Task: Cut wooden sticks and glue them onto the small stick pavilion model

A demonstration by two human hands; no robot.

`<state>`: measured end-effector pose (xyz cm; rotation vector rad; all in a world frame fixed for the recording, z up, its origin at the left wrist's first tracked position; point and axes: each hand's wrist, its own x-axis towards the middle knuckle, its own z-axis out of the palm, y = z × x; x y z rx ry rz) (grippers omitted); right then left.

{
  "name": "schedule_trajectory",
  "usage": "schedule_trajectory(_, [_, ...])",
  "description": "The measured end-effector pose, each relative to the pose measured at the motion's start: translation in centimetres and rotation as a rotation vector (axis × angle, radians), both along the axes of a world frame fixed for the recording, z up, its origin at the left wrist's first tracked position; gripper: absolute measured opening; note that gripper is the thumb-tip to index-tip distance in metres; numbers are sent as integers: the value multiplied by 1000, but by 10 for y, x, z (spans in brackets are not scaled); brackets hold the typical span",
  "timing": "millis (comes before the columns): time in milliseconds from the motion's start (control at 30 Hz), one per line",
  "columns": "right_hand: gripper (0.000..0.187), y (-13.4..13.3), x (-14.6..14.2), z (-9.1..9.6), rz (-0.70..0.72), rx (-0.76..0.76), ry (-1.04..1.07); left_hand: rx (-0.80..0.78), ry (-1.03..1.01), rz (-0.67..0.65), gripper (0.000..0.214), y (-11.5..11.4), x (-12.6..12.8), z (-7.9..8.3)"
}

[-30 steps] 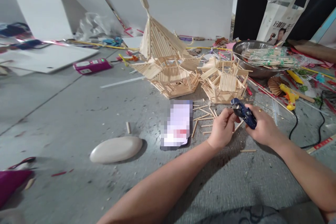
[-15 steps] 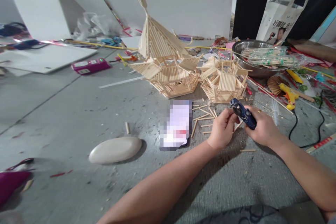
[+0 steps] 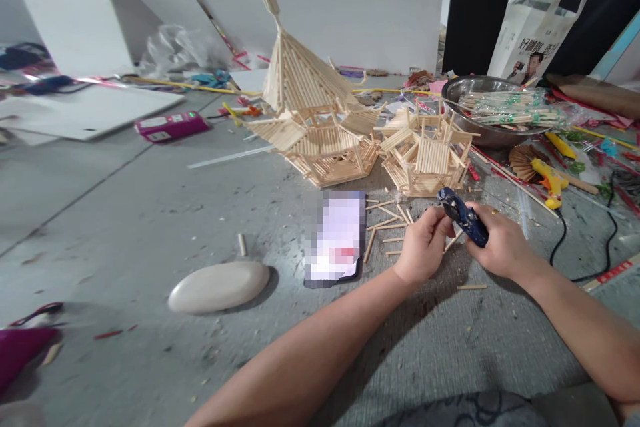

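Note:
My right hand (image 3: 503, 240) is closed around a dark blue hand cutter (image 3: 465, 217), its jaw end tilted up and left. Right by that jaw, my left hand (image 3: 425, 243) is closed in a pinch, and whatever its fingertips hold is hidden. A thin wooden stick (image 3: 453, 241) shows between the two hands; whether it is held or lies on the floor I cannot tell. Several short cut sticks (image 3: 385, 223) lie loose to the left of my left hand. Just beyond the hands stands a small hexagonal stick model (image 3: 430, 157), next to a taller stick pavilion (image 3: 315, 127) with a pointed roof.
A phone (image 3: 340, 233) lies left of my hands, and a smooth pale stone (image 3: 220, 287) further left. Behind on the right are a steel bowl (image 3: 480, 137) of wrapped sticks, a yellow glue gun (image 3: 550, 181) with its cord, and a white bag (image 3: 533, 33). A purple device (image 3: 173, 125) sits far left.
The cutter's jaw end has turned slightly against my left fingertips. Both hands stay in almost the same place, and the things around them have not moved.

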<state>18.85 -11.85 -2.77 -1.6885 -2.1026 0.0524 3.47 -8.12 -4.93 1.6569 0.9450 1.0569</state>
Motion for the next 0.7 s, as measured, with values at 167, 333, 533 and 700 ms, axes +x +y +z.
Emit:
schedule_trajectory(167, [44, 0, 1, -1, -7, -10, -18, 18, 26, -5, 24, 1, -1, 1])
schedule_trajectory(333, [37, 0, 1, -2, -18, 0, 2, 30, 60, -8, 25, 1, -2, 5])
schedule_trajectory(533, [32, 0, 2, -3, -41, -4, 16, 45, 81, -9, 24, 1, -3, 8])
schedule_trajectory(700, [27, 0, 3, -3, -41, -21, 28, 58, 83, -15, 24, 1, -3, 8])
